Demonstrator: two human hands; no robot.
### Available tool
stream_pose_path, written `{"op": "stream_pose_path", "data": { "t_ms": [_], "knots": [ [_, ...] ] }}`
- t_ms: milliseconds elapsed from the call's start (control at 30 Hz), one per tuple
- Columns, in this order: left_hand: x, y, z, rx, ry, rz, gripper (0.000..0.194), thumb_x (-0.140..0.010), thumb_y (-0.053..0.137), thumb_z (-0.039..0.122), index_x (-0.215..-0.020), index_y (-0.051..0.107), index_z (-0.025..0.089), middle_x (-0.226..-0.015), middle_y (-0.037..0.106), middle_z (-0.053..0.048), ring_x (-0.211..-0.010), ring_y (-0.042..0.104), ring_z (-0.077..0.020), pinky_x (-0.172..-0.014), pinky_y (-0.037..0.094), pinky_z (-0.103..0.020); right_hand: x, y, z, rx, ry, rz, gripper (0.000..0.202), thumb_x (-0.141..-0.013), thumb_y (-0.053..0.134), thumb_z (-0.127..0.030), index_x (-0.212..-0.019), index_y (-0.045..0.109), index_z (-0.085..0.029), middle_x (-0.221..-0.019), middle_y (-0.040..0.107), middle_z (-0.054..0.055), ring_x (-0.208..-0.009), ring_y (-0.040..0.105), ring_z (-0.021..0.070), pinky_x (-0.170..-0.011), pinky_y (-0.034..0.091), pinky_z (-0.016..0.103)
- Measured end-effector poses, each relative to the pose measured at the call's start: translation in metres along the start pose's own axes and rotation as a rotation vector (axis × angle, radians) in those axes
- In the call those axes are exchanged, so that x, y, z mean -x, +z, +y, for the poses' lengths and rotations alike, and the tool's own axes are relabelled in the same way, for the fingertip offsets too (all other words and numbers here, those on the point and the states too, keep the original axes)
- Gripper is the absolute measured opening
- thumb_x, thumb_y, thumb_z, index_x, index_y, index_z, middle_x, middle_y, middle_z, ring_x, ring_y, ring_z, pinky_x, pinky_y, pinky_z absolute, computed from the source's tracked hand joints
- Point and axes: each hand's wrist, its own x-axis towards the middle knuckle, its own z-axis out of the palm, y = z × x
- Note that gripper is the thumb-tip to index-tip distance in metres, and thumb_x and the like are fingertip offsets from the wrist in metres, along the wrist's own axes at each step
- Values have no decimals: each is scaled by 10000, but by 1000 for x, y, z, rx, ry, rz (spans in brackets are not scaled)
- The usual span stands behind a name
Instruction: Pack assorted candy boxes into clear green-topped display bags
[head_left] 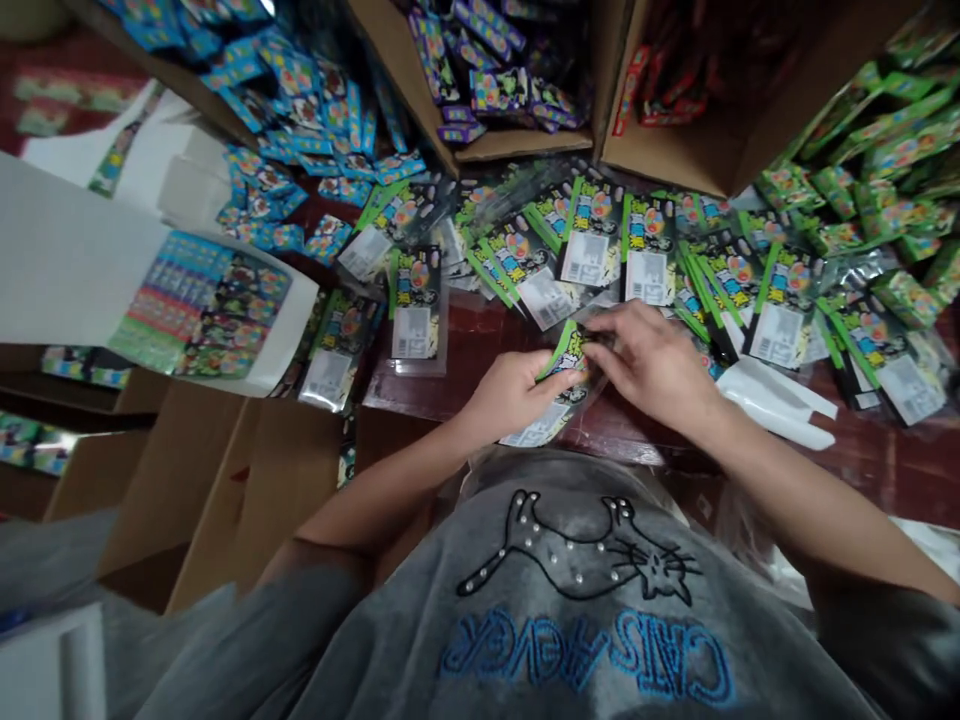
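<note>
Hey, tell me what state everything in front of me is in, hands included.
Left hand: closed on the held packet
Right hand: bent, at the held packet's edge, grip unclear
Held packet: tilted; sealed or not, cannot tell
White box: open, packets in rows inside
Purple-packet carton: open
Red-packet carton: open
Blue packets: heaped loose
Green packets: heaped loose
Black-and-green packets: spread, some overlapping

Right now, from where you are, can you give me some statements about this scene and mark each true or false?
1. The left hand holds a packet. True.
2. The right hand rests inside a box. False: it pinches the packet's upper end.
3. Purple packets lie in a cardboard box. True.
4. The blue packets are on the far right. False: they are on the left.
5. The shirt shows a cat drawing. True.
</note>
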Motion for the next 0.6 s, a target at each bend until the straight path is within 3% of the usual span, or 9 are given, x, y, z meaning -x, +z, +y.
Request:
{"op": "stream_pose_path", "data": {
  "t_ms": [67,133,200,300,367,433,500,533,600],
  "knots": [
    [-2,2,8,-48,-2,-16,379,-981,635,464,-778,692,149,-648,512,47,-622,443,-97,-587,319,-221,-1,-20,1,-65,42,-103,217,-996,722,-394,-1047,721,-183,-925,749,53,-798,703,182,-760,575,328],
    [-4,0,15,-75,-4,-70,366,-968,653,450,-765,698,149,-649,544,41,-621,472,-100,-579,324,-222,0,-41,2,-93,30,-263,253,-999,719,-446,-946,732,-200,-842,739,22,-710,668,150,-708,536,306],
    [-4,-2,21,-29,-6,-184,291,-901,750,446,-899,753,156,-766,678,19,-694,585,-124,-607,398,-218,0,-63,3,-135,-66,-416,269,-1037,662,-440,-927,767,-218,-956,784,45,-845,726,172,-804,570,327],
    [-3,-3,27,33,-32,-353,427,-764,893,422,-1081,767,167,-940,792,-29,-805,702,-172,-674,514,-245,5,-89,3,-236,-195,-547,262,-1072,598,-421,-1089,806,-262,-1324,774,60,-1222,734,222,-1056,584,396],
    [-4,1,25,8,-49,-311,369,-766,892,415,-1002,772,158,-877,796,-37,-757,704,-175,-657,528,-257,12,-95,1,-233,-153,-461,261,-1070,600,-435,-1107,803,-275,-1396,754,54,-1304,712,242,-1107,576,427],
    [-7,7,21,30,-44,-151,303,-830,839,425,-942,775,150,-835,791,-37,-724,698,-169,-643,528,-258,21,-88,0,-211,-1,-199,261,-1062,611,-470,-1094,790,-283,-1306,790,63,-1256,735,251,-1072,595,440],
    [-11,16,15,133,-13,-8,311,-878,794,439,-973,785,143,-874,805,-42,-758,718,-171,-668,548,-259,30,-68,-2,-232,194,114,316,-1059,594,-539,-1144,759,-284,-1184,812,69,-1166,758,247,-1018,608,433],
    [-13,20,12,179,6,39,325,-892,779,449,-994,789,140,-902,813,-44,-787,730,-175,-694,562,-264,34,-54,-2,-255,281,202,370,-1057,572,-585,-1164,742,-275,-1122,816,68,-1098,767,242,-974,613,421],
    [-16,31,7,253,34,92,353,-903,769,460,-1053,793,141,-989,828,-54,-874,753,-190,-789,594,-288,39,-24,-3,-250,420,222,492,-1042,523,-681,-1128,724,-240,-1009,808,81,-958,767,249,-861,604,399]
  ]
}}
